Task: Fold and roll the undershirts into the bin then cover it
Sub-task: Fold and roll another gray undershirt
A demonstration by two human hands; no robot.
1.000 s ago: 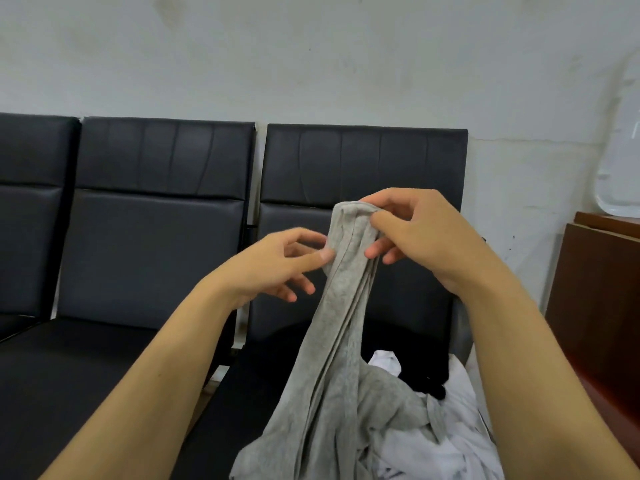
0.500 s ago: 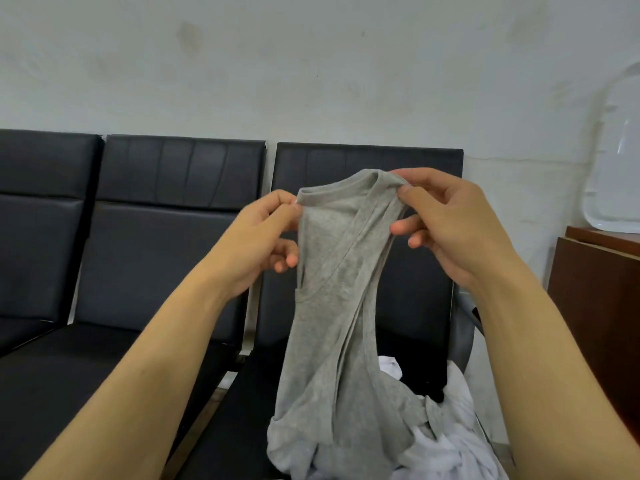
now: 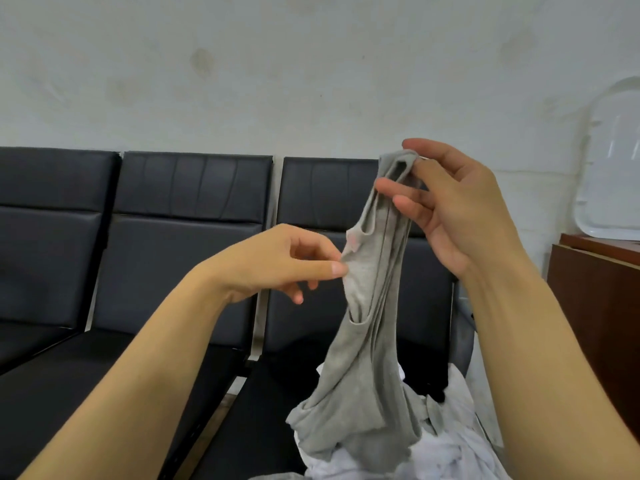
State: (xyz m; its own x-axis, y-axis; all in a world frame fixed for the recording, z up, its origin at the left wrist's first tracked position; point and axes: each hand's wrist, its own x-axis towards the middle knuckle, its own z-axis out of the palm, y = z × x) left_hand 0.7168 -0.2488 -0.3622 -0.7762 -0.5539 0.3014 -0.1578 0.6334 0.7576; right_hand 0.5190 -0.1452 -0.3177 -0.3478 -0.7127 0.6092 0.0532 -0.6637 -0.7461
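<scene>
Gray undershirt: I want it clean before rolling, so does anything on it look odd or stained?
Yes. The gray undershirt shows a small pinkish patch at its armhole edge, just above where the left hand pinches it; stain or tag, I cannot tell.

Both hands [image 3: 277,261] [image 3: 460,209] raised, fingers pinching.

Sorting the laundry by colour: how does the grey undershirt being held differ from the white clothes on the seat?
The grey undershirt hangs lifted, held by the right hand and left hand; the white clothes lie crumpled on the black seat. The grey one is darker. Both are unfolded.
</scene>
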